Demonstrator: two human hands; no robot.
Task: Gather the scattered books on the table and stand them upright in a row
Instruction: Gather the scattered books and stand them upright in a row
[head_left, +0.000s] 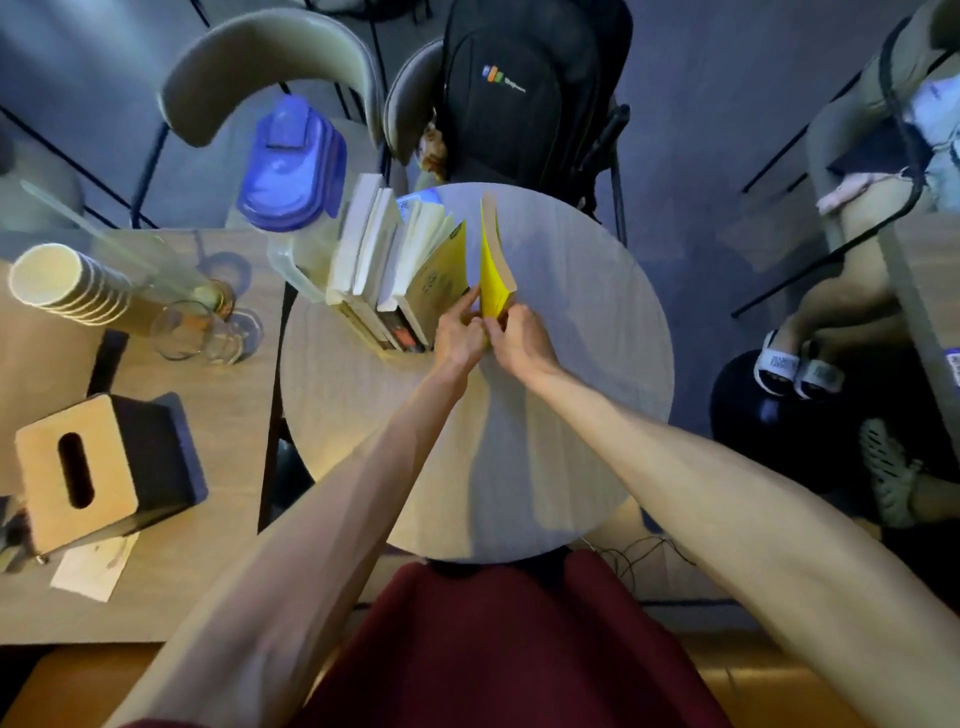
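Fingers (470, 306) of both hands pinch yellow book (493, 275); cover writing unreadable.

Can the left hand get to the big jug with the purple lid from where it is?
Probably not straight across. The left hand is at the yellow book, and the row of upright books stands between it and the jug. It would have to go over them.

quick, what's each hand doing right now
Left hand: grip shut on the yellow book.
Right hand: grip shut on the same book.
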